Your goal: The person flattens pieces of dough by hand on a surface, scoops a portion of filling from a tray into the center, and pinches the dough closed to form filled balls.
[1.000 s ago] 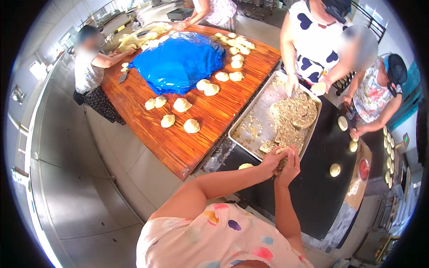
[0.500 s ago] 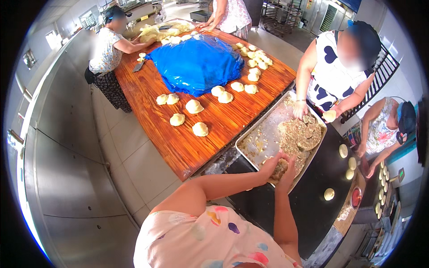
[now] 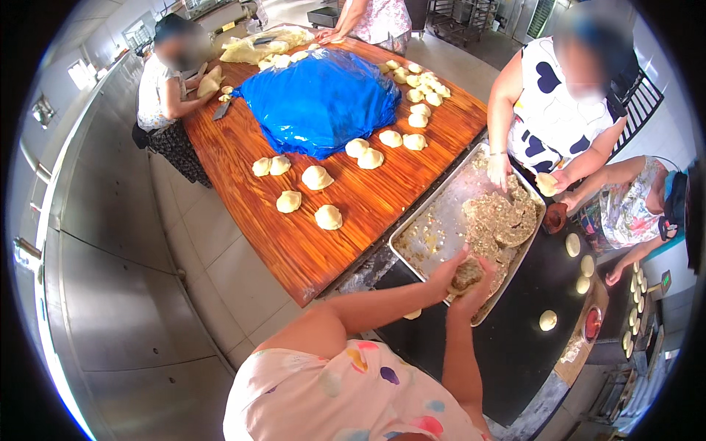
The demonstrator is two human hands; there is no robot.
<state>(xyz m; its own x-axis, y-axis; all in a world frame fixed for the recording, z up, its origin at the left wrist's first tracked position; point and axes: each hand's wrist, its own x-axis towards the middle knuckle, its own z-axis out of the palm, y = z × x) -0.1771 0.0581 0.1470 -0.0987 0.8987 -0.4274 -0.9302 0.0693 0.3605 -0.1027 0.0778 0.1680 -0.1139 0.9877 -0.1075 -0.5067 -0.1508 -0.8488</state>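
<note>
The left hand (image 3: 446, 270) and the right hand (image 3: 479, 283) are together over the near end of a metal tray (image 3: 434, 228) — both cup one lump of brown crumbly filling (image 3: 466, 275), fingers curled around it. More filling lies in the tray, toward its far right side. To the left stands a wooden table (image 3: 294, 242) with pale dough balls (image 3: 328, 217) and a blue plastic sheet (image 3: 320, 99) over a mound. At the far right — another person's hand holds a dough piece (image 3: 546, 184).

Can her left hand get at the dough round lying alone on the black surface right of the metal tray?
Probably not directly: the left hand and right hand cup a filling lump over the tray, and the right forearm lies toward the dough round.
</note>
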